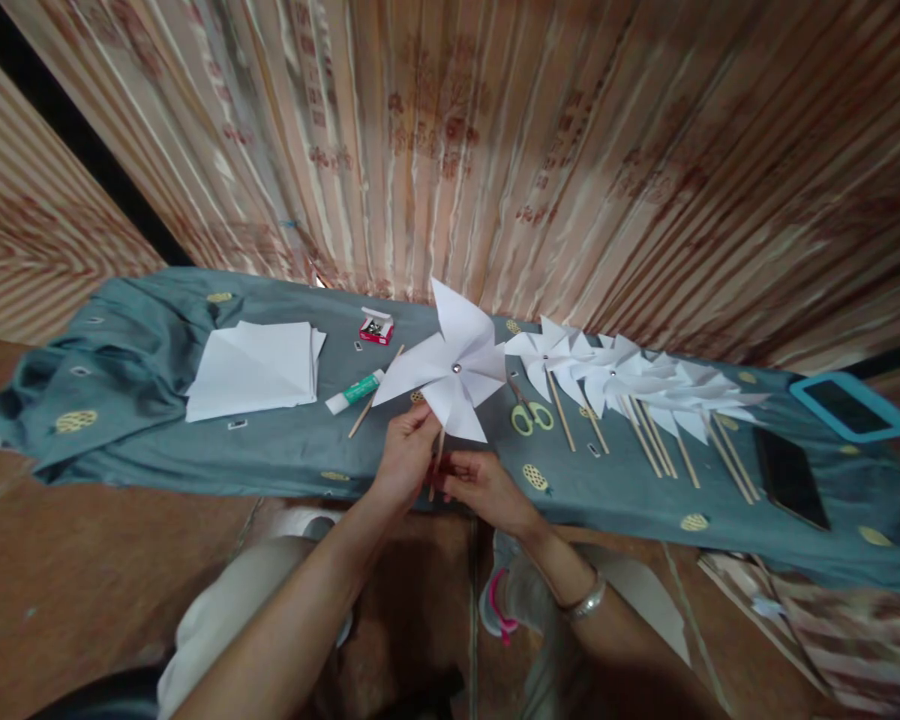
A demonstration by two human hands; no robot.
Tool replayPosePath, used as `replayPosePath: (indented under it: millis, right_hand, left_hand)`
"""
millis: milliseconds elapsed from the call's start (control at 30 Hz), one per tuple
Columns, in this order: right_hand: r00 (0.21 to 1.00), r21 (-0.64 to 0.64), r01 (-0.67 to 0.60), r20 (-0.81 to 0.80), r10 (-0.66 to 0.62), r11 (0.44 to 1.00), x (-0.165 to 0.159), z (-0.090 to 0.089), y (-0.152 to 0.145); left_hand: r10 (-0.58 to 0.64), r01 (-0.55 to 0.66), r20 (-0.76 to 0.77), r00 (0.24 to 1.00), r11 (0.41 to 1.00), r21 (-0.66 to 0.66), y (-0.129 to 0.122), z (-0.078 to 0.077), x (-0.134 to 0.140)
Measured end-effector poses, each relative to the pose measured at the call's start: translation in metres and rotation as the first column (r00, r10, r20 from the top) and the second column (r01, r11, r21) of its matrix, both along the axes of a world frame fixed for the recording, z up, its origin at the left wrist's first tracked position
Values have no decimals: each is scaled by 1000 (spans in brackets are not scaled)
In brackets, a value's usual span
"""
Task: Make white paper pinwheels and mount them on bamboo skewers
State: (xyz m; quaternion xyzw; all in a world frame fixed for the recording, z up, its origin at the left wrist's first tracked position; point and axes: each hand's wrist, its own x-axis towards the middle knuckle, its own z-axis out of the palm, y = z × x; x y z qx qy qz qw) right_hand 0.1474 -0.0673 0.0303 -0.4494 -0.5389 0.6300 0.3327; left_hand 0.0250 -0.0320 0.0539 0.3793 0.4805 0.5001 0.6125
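Note:
A white paper pinwheel (474,372) with a shiny metal pin at its centre is held up above the cloth-covered table. My left hand (407,447) is closed just below its blades, with the fingers against the paper and the top of the wooden stick (438,462). Lower down, my right hand (484,485) pinches the same stick near its bottom end. Green-handled scissors (531,414) lie to the right of the pinwheel. Left of it are a glue stick (355,391) and a loose wooden stick (363,416), partly crossing each other.
A stack of white paper (253,368) lies at the left. A small open red box (376,327) stands behind the glue. Several finished pinwheels (645,378) overlap on the right, beside a dark phone (790,476) and a blue-framed tablet (852,406). Curtains (450,150) hang behind the table.

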Motion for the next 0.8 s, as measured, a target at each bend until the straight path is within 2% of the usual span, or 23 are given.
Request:
replayPosePath:
  millis: [133, 267, 467, 600, 700, 800]
  right_hand:
    - [999, 27, 47, 1, -47, 999, 0, -1, -1]
    - [996, 67, 90, 12, -91, 994, 11, 2, 1]
    - [955, 89, 285, 60, -290, 954, 36, 7, 8]
    - [928, 112, 353, 82, -363, 929, 52, 12, 11]
    - [915, 128, 382, 85, -394, 915, 59, 11, 9]
    - [933, 99, 339, 91, -348, 935, 58, 9, 5]
  left_hand:
    - [-45, 46, 55, 997, 999, -20, -2, 3, 3]
    - [-2, -1, 48, 999, 998, 57, -1, 2, 4]
    - [-47, 43, 51, 998, 997, 71, -1, -10, 8]
    - [-97, 94, 50, 994, 994, 56, -4, -17, 14]
    - [-117, 115, 41, 992, 991, 61, -5, -20, 19]
    - [-136, 133, 34, 990, 989, 60, -4, -20, 23]
